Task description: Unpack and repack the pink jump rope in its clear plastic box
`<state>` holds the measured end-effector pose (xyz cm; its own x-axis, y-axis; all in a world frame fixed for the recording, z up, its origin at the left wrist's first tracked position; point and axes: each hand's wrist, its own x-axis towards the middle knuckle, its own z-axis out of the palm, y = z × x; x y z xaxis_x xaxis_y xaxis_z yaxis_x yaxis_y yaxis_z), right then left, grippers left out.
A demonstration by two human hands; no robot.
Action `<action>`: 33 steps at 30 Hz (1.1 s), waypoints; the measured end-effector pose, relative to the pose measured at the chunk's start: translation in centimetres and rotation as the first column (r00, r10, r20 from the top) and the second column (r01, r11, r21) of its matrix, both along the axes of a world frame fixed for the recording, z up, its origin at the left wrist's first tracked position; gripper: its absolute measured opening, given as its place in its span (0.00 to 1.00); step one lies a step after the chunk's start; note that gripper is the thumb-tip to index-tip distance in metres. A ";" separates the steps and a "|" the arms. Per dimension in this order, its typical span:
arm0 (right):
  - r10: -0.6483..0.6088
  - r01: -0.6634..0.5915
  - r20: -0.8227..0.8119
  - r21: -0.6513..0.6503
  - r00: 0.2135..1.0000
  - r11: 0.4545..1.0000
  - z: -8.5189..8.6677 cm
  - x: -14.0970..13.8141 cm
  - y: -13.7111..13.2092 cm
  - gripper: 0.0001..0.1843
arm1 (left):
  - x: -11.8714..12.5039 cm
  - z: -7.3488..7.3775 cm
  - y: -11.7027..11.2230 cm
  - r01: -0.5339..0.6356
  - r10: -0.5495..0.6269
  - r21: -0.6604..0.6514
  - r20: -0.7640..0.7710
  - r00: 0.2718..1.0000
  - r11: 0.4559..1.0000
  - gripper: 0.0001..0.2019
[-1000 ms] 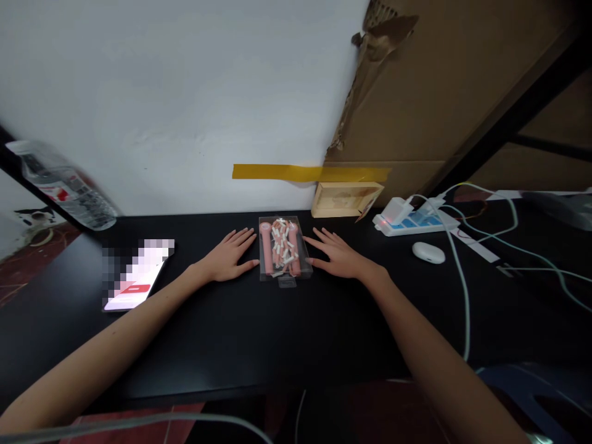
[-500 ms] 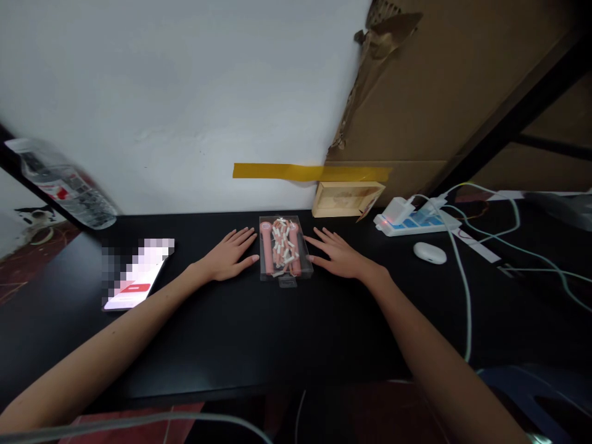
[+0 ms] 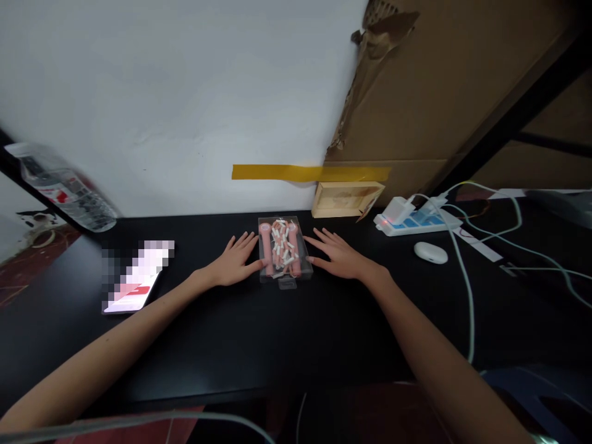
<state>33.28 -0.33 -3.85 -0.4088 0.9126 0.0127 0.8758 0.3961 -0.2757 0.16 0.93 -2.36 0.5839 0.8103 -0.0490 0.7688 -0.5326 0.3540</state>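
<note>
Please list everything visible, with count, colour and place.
clear box: 1, transparent, table centre
handles: 2, pink, in box
beaded cord: 1, pink-white, between handles
phone: 1, red-white screen, table left
bottle: 1, clear, left
wall: 1, white, behind
cardboard: 1, brown, right rear
tape: 1, yellow, across wall and cardboard
wooden tray: 1, pale, below tape
power strip: 1, white-blue, right
plugs: 2+, white, in power strip
oval case: 1, white, right
cables: several, pale, right and bottom
flat strips: 2, white, near cables
unclear items: 2, blue and grey, right
bars: 3, black, both sides
table: 1, black, beneath
floor: 1, red, lower left
left hand: 1, bare, at box's left edge
right hand: 1, bare, at box's right edge
</note>
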 end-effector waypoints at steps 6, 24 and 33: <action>-0.001 0.002 -0.085 0.005 0.996 1.000 1.2 -0.7 -0.6 0.52 | -0.6 0.6 0.4 0.033 -0.028 -0.101 0.049 0.998 0.994 0.39; 0.176 -0.140 -0.151 0.220 0.973 0.965 2.0 -2.6 -1.1 0.40 | -0.8 2.4 0.8 -0.022 0.001 0.105 0.193 0.981 0.994 0.27; 0.196 -0.140 -0.121 0.367 0.973 0.920 2.0 -3.6 -1.6 0.25 | 1.6 2.8 -2.8 -0.056 0.080 0.263 -0.083 0.993 0.963 0.49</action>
<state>29.64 -1.92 -1.84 -0.5230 0.7547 0.3961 0.7462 0.6300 -0.2150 1.73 -1.92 0.39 0.5300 0.8399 0.1171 0.8290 -0.5422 0.1366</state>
